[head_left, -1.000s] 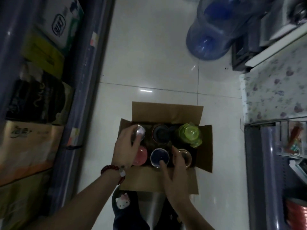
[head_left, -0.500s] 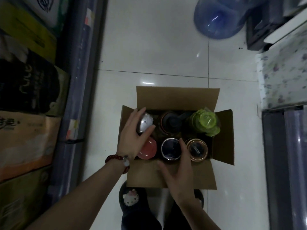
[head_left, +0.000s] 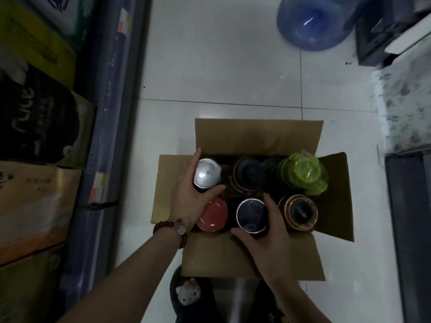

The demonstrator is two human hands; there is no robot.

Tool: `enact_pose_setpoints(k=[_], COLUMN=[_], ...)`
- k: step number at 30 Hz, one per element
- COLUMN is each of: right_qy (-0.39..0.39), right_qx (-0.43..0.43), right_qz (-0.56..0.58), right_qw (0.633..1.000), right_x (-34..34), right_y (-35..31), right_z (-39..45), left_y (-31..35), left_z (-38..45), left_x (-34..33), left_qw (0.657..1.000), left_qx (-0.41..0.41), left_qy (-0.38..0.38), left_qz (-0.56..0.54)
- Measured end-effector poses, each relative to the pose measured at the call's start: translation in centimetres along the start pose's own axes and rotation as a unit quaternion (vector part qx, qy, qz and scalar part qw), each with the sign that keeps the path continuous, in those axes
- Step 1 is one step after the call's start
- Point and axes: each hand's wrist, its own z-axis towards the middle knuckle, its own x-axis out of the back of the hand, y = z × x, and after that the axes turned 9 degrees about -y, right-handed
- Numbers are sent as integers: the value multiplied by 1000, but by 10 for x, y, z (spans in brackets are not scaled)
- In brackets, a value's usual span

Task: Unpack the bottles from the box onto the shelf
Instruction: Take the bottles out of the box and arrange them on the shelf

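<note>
cardboard box (head_left: 254, 257) packs six bottles tight; left hand (head_left: 189, 201) grips the silver-capped bottle (head_left: 207, 173), right hand (head_left: 268, 238) the dark-lidded bottle (head_left: 251, 215): lifting both could snag neighbours.

Dim room, glossy white tiled floor (head_left: 221, 66), blue water jug (head_left: 312, 26).
</note>
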Motion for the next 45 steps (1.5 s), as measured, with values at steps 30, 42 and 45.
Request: enact_pose_setpoints(k=[30, 42, 45], right_qy=[16, 124, 164], right_qx=[10, 93, 118], right_qz=[36, 41, 58], right_qw=[999, 987, 978], right_x=[126, 296, 334], right_y=[-176, -384, -432], right_z=[-67, -123, -144], left_y=[223, 494, 557], left_z=[-73, -127, -136], left_x=[50, 108, 112], left_qw=[992, 989, 985], left_qx=[20, -120, -162], left_qy=[84, 18, -12], left_qz=[94, 80, 64])
